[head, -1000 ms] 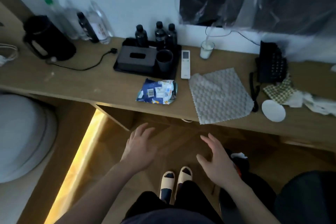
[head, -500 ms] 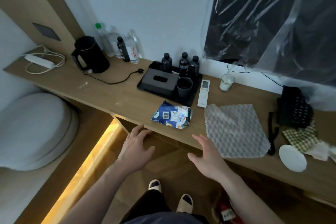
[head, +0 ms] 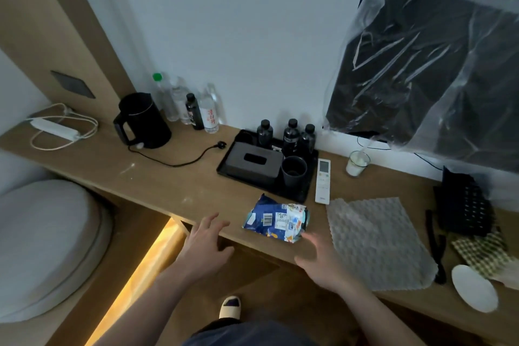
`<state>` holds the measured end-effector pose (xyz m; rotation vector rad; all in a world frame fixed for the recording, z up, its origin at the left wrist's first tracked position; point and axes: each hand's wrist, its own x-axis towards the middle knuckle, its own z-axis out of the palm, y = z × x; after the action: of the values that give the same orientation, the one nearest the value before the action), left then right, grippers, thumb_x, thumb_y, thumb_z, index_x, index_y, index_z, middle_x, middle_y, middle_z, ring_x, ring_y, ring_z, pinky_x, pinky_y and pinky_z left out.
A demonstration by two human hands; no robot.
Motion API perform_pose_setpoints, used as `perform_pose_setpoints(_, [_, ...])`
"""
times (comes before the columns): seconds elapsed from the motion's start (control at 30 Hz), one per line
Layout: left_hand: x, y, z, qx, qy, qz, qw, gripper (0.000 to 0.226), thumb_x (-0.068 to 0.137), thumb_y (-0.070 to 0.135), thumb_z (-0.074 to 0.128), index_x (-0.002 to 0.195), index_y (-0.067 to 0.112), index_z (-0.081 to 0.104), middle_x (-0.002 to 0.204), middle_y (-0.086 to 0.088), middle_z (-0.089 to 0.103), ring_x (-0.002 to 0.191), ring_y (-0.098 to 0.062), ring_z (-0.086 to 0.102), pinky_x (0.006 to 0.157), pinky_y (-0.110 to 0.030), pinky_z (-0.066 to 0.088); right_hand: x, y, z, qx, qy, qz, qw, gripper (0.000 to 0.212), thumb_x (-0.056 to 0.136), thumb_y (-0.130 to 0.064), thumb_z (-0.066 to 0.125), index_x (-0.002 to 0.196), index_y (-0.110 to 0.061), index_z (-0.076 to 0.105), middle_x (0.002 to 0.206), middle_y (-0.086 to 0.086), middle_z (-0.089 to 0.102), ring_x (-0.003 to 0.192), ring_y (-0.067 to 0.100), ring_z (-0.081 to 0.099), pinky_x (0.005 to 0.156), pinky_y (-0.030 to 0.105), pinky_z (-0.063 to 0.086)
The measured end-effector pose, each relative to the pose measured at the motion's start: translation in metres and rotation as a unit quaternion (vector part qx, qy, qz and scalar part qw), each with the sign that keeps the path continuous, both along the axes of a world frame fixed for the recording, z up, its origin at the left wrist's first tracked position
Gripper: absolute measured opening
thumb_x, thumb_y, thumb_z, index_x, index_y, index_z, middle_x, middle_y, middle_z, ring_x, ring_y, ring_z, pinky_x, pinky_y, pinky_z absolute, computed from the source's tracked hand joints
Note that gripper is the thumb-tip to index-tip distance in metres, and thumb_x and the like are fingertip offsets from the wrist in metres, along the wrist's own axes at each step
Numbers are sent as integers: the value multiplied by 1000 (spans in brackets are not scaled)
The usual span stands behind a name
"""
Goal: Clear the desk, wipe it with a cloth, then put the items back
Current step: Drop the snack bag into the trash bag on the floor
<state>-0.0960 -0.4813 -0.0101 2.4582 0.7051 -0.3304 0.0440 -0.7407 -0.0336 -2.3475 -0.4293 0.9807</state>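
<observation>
1. Left hand (head: 206, 244): spread wide, holding nothing, over the near edge of the desk (head: 168, 185).
2. Right hand (head: 323, 261): spread wide, holding nothing, just near-right of the snack bag (head: 276, 219).
3. Cloth (head: 376, 241): flat on the desk, right of the bag.
4. Tray (head: 224, 166): far of the bag, remote (head: 323, 181) beside it.

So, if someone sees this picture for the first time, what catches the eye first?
Probably the blue snack bag at the desk's front edge, with the left hand and right hand open just before it. Next, the grey cloth spread flat to its right.
</observation>
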Motion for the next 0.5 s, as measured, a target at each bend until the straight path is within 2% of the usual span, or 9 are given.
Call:
perform_pose_setpoints(0.13, [16,43,1,5,-7,-29,1000,64,94,49,62,152,38,38,167,5,17,153,-23,20,123,-46,30,7,34,-13,-11,17,-42,999,69,96,-35,68,157,-34,36,168,-4,25,152,19,29,119,34,32])
perform_pose_setpoints(0.23, [19,70,-2,-1,-3,-51,999,65,93,50,63,152,39,38,167,6,18,154,-23,20,123,-50,31,9,53,-22,-19,27,-79,996,66,96,-29,67,156,-28,40,165,0,31,145,19,39,103,24,44])
perform_pose_setpoints(0.3, [19,87,-5,-8,3,-65,998,64,93,50,63,151,39,39,167,6,19,154,-23,20,123,-51,30,8,65,-28,-30,39,-105,993,65,96,-29,68,156,-26,41,163,0,34,143,19,42,100,24,45])
perform_pose_setpoints(0.37, [19,103,-9,-4,9,-76,997,64,92,51,63,151,40,39,167,8,19,153,-23,21,122,-50,31,6,76,-34,-32,49,-129,990,65,97,-29,67,156,-24,41,161,1,38,139,19,46,86,16,44])
perform_pose_setpoints(0.43, [18,117,-12,2,12,-88,996,64,92,53,63,150,42,39,167,9,20,153,-23,22,122,-49,33,4,86,-41,-25,55,-158,986,64,98,-29,66,156,-22,41,157,2,44,123,15,56,69,9,40])
perform_pose_setpoints(0.5, [18,128,-15,5,12,-98,995,62,92,53,63,149,44,39,167,10,20,154,-24,21,122,-50,32,3,95,-46,-14,56,-180,982,63,97,-28,67,155,-22,44,150,3,49,98,8,63,55,10,41])
